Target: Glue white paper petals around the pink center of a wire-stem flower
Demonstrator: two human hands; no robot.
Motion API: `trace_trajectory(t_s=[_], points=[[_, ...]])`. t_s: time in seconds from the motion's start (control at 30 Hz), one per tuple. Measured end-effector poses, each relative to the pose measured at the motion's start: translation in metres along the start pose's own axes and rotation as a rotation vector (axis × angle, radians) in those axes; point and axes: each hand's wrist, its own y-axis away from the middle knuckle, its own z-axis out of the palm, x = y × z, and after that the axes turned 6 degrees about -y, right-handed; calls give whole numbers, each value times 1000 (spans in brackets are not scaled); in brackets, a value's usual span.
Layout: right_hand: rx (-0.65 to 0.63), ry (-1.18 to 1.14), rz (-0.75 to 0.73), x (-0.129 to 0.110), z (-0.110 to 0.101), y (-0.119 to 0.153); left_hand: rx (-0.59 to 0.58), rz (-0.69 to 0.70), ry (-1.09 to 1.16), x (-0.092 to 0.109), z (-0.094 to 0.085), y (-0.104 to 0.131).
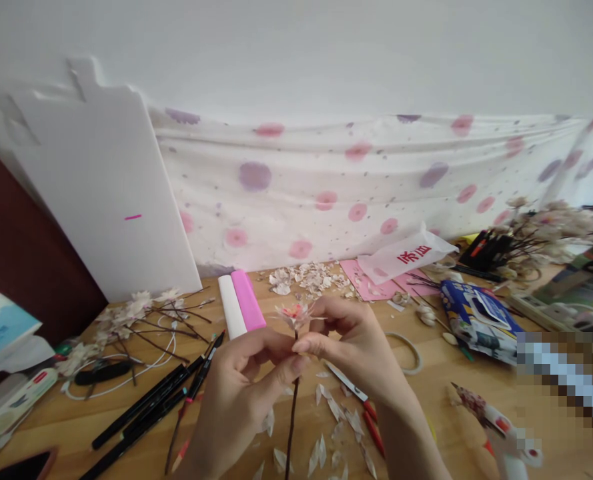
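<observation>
A pale flower with a pink-red centre (294,313) tops a thin dark stem (292,420) at the middle of the view. My left hand (249,387) is closed, thumb and fingers pinching the stem just below the flower head. On the other side, my right hand (349,343) is closed too, its fingertips pinched at the flower's right edge and base. Loose whitish petals (319,455) lie on the wooden table (246,460) below the hands. Red-handled scissors (371,427) are partly hidden under my right forearm.
Black pens (143,403) and finished flowers on stems (136,313) lie at left. Pink and white rolls (249,300), a petal pile (309,279) and pink paper (371,288) sit behind. At right are a tape ring (406,353), blue packet (479,320) and glue gun (501,427).
</observation>
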Motion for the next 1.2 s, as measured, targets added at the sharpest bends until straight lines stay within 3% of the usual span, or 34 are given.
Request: trace_trajectory(t_s=[0.2, 0.37, 0.77, 1.0, 1.2], points=[[-54, -8, 49, 0, 2, 1, -20, -15, 34, 0, -1, -1], [-88, -126, 157, 6, -3, 2, -63, 68, -5, -5, -1, -1], [-112, -150, 154, 9, -4, 5, -97, 91, -54, -1, -1, -1], [-11, -88, 151, 6, 1, 6, 9, 184, -101, -4, 3, -1], [-36, -33, 133, 8, -2, 5, 91, 210, -133, -6, 6, 0]])
